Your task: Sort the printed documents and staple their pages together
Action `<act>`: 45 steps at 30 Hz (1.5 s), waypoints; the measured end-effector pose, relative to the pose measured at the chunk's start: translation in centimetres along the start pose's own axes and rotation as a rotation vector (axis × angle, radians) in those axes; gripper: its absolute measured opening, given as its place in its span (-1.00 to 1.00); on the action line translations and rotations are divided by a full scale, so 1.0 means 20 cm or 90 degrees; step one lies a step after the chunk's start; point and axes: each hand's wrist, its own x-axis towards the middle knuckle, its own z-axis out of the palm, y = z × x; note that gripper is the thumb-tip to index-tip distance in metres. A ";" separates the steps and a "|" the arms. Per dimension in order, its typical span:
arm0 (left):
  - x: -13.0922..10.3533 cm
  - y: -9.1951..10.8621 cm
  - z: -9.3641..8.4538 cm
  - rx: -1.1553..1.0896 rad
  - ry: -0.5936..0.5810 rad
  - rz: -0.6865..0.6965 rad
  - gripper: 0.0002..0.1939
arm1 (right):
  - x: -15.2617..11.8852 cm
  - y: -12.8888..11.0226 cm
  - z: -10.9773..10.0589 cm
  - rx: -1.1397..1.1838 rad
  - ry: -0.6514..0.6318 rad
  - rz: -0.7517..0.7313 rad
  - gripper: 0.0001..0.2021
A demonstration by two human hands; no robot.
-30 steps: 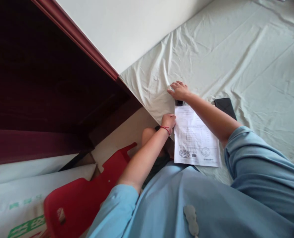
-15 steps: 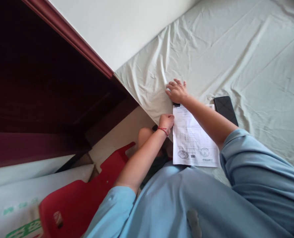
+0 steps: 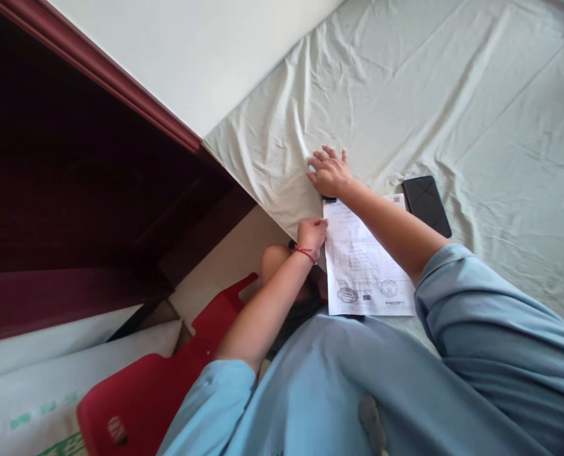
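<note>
A printed paper (image 3: 353, 253) with two round stamps near its bottom lies on the pale bedsheet (image 3: 381, 95), close to my lap. At its left edge my left hand (image 3: 312, 234), with a red string at the wrist, is closed with fingertips pinched on the margin. My right hand (image 3: 328, 174) lies spread over the top left corner, its fingers reaching past the paper onto the sheet. Beneath its palm shows part of a small black clip (image 3: 329, 199) at the paper's top. My right forearm crosses over the upper right part of the page and hides some print.
Right of the paper lies a black phone or phone case (image 3: 427, 206). On the left are dark red furniture (image 3: 73, 158), a red plastic chair (image 3: 168, 380) and white sacks (image 3: 35, 392) with green print. A white wall (image 3: 191, 57) meets the bed's far edge.
The whole view has shifted slightly, so things appear a little further left. Both hands keep nearly the same places against the paper.
</note>
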 end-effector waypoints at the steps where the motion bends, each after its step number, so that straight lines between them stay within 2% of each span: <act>1: 0.00 0.00 0.00 -0.003 0.004 -0.001 -0.74 | 0.00 0.00 0.00 0.003 -0.002 0.000 -0.43; 5: -0.01 -0.01 -0.01 -0.021 -0.005 -0.014 -0.76 | 0.02 -0.02 -0.04 0.043 0.010 0.022 -0.39; 8: -0.06 -0.04 -0.05 -0.049 -0.026 -0.016 -0.80 | -0.02 0.01 -0.09 0.107 0.104 0.066 -0.40; 10: -0.10 -0.07 -0.08 -0.058 -0.030 -0.012 -0.80 | -0.11 0.04 -0.11 0.145 0.216 0.073 -0.41; 12: -0.12 -0.11 -0.11 -0.059 -0.028 -0.006 -0.76 | -0.27 0.06 -0.11 0.174 0.333 0.047 -0.48; 14: -0.14 -0.13 -0.12 -0.062 -0.028 0.009 -0.75 | -0.45 0.06 -0.09 0.197 0.381 -0.019 -0.60; 17: -0.14 -0.16 -0.13 -0.084 -0.046 0.040 -0.78 | -0.66 0.04 -0.05 0.181 0.281 -0.165 -0.69; 20: -0.14 -0.18 -0.13 -0.117 -0.073 0.071 -0.82 | -0.72 0.00 -0.02 0.131 0.199 -0.248 -0.70; 23: -0.15 -0.20 -0.14 -0.138 -0.096 0.100 -0.78 | -0.69 -0.04 -0.03 0.073 0.183 -0.240 -0.63; 28: -0.16 -0.23 -0.15 -0.146 -0.108 0.125 -0.66 | -0.66 -0.08 -0.06 -0.001 0.086 -0.227 -0.72; 34: -0.14 -0.26 -0.16 -0.136 -0.101 0.147 -0.63 | -0.68 -0.10 -0.08 0.003 0.067 -0.174 -0.68; 38: -0.14 -0.27 -0.17 -0.141 -0.112 0.172 -0.58 | -0.68 -0.11 -0.15 0.016 0.042 -0.137 -0.66; 41: -0.14 -0.27 -0.18 -0.113 -0.105 0.201 -0.57 | -0.66 -0.09 -0.20 0.036 -0.012 -0.103 -0.63; 45: -0.15 -0.27 -0.19 -0.084 -0.108 0.228 -0.55 | -0.62 -0.05 -0.22 0.077 -0.065 -0.116 -0.66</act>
